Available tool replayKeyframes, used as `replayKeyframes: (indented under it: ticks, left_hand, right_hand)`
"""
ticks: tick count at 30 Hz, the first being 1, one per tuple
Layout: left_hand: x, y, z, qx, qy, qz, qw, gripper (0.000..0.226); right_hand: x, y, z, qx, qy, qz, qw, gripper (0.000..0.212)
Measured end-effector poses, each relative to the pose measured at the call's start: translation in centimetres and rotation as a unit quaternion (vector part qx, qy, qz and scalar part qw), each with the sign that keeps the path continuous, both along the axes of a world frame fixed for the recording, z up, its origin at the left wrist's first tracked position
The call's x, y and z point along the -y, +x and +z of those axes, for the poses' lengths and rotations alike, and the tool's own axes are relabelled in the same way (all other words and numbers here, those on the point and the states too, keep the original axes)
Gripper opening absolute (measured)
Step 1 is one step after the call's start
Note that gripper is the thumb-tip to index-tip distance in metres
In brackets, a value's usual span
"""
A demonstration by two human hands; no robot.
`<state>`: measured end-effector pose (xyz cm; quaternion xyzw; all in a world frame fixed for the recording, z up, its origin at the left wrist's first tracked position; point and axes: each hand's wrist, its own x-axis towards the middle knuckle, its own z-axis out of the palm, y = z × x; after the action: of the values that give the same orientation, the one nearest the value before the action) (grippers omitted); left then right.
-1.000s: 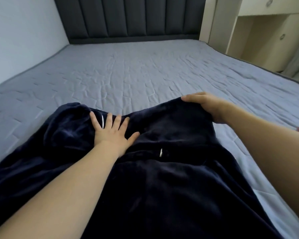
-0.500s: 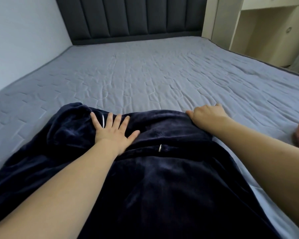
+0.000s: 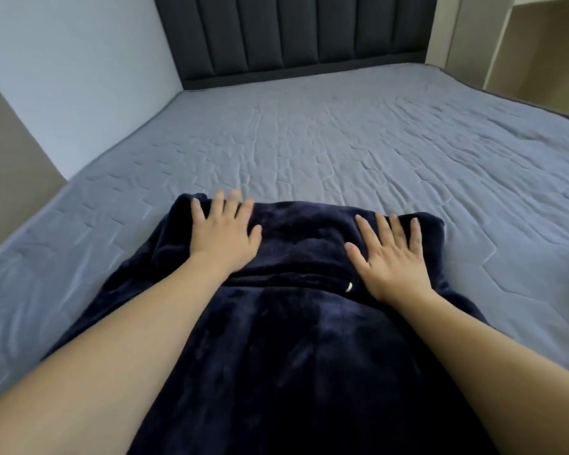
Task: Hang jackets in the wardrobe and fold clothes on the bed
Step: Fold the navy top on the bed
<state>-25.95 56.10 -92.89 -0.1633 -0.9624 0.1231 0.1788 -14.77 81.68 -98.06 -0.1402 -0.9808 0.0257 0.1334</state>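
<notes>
Dark navy fleece garment (image 3: 303,339) spread on the bed (image 3: 358,152), long axis running from near edge toward the headboard (image 3: 293,31), folded top end farthest. Left hand (image 3: 225,236) and right hand (image 3: 393,257) flat, fingers spread, gripping nothing. Best smoothed outward with even pressure before folding.
</notes>
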Motion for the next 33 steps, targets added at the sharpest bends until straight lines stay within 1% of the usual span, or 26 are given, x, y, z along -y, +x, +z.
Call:
replayKeyframes:
  ticks: [1, 2, 4, 5, 6, 8, 9, 10, 12, 13, 15, 17, 18, 19, 20, 21, 22, 23, 24, 25, 26, 27, 30, 31, 33]
  left_hand:
    - [1.5, -0.5, 0.6, -0.018, 0.033, 0.058, 0.998, 0.073]
    - [2.9, -1.0, 1.2, -0.016, 0.073, 0.118, 0.99, 0.078]
    - [4.8, -1.8, 1.5, 0.057, 0.162, 0.209, 0.963, 0.09]
    - [5.2, -2.0, 1.5, 0.094, 0.194, 0.233, 0.948, 0.092]
    - [5.5, -2.2, 1.3, 0.11, 0.221, 0.248, 0.937, 0.088]
    - [5.8, -2.9, 1.0, 0.102, 0.25, 0.269, 0.924, 0.072]
    - [6.0, -3.2, 1.1, 0.087, 0.245, 0.272, 0.927, 0.062]
    - [6.4, -3.6, 1.2, 0.062, 0.229, 0.259, 0.936, 0.052]
    - [7.2, -4.6, 1.1, 0.001, 0.194, 0.202, 0.96, 0.038]
    - [7.6, -5.0, 1.1, -0.01, 0.178, 0.188, 0.966, 0.035]
    - [7.5, -5.5, 1.2, 0.0, 0.163, 0.203, 0.966, 0.034]
    - [5.8, -5.4, 1.8, -0.007, 0.169, 0.209, 0.963, 0.038]
    - [4.4, -4.9, 2.2, -0.027, 0.173, 0.191, 0.966, 0.042]
    - [2.7, -4.0, 2.9, -0.056, 0.184, 0.144, 0.971, 0.043]
    - [1.0, -2.7, 3.3, -0.072, 0.197, 0.078, 0.975, 0.043]
    - [-0.4, -1.4, 3.3, -0.061, 0.203, 0.011, 0.977, 0.045]
    - [-1.4, -0.1, 2.8, -0.025, 0.194, -0.042, 0.98, 0.049]
    - [-1.8, 1.0, 1.8, 0.023, 0.17, -0.067, 0.983, 0.058]
    - [-1.5, 1.9, 0.6, 0.069, 0.138, -0.06, 0.986, 0.069]
    - [-0.4, 2.2, -0.6, 0.107, 0.109, -0.03, 0.988, 0.077]
    - [1.3, 2.2, -1.6, 0.134, 0.093, 0.008, 0.987, 0.082]
    - [2.9, 1.8, -2.3, 0.15, 0.096, 0.042, 0.983, 0.083]
    - [6.0, 0.2, -3.3, 0.168, 0.13, 0.104, 0.972, 0.085]
    - [6.2, -0.1, -3.5, 0.168, 0.13, 0.106, 0.971, 0.085]
    - [5.9, -0.1, -3.9, 0.158, 0.12, 0.102, 0.975, 0.086]
  right_hand:
    - [0.2, 0.0, -0.1, 0.002, 0.006, -0.004, 1.0, 0.08]
    - [0.3, 0.0, -0.1, 0.004, 0.008, -0.006, 1.0, 0.081]
    - [0.5, 0.2, 0.1, 0.002, 0.015, -0.009, 1.0, 0.081]
    - [0.6, 0.1, 0.2, 0.0, 0.02, -0.01, 1.0, 0.081]
    - [0.6, 0.2, 0.2, -0.002, 0.025, -0.012, 1.0, 0.08]
    - [0.6, 0.3, 0.1, -0.008, 0.032, -0.017, 0.999, 0.079]
    - [0.6, 0.3, 0.0, -0.012, 0.034, -0.017, 0.999, 0.079]
    - [0.7, 0.3, 0.0, -0.014, 0.035, -0.017, 0.999, 0.079]
    - [0.6, 0.4, 0.1, -0.02, 0.033, -0.017, 0.999, 0.079]
    - [0.7, 0.4, 0.1, -0.023, 0.031, -0.014, 0.999, 0.078]
    - [0.8, 0.3, 0.0, -0.027, 0.032, -0.008, 0.999, 0.076]
    - [0.6, 0.2, -0.1, -0.026, 0.031, -0.008, 0.999, 0.076]
    - [0.5, 0.0, -0.3, -0.025, 0.03, -0.005, 0.999, 0.077]
    - [0.5, 0.0, -0.3, -0.027, 0.031, -0.005, 0.999, 0.077]
    - [0.4, 0.0, -0.2, -0.028, 0.031, -0.003, 0.999, 0.077]
    - [0.5, 0.1, -0.2, -0.029, 0.029, 0.0, 0.999, 0.077]
    - [0.5, 0.1, -0.2, -0.032, 0.025, 0.003, 0.999, 0.078]
    - [0.5, 0.2, -0.2, -0.033, 0.021, 0.004, 0.999, 0.079]
    - [0.5, 0.3, -0.1, -0.035, 0.018, 0.005, 0.999, 0.08]
    - [0.5, 0.5, 0.2, -0.039, 0.017, 0.01, 0.999, 0.08]
    - [0.5, 0.8, 0.4, -0.047, 0.018, 0.023, 0.998, 0.079]
    - [0.6, 1.1, 0.6, -0.063, 0.022, 0.048, 0.997, 0.078]
    - [1.1, 2.0, 0.9, -0.099, 0.058, 0.173, 0.978, 0.074]
    - [1.2, 2.1, 1.0, -0.094, 0.072, 0.198, 0.973, 0.075]
    - [1.3, 1.9, 1.2, -0.056, 0.093, 0.2, 0.974, 0.077]
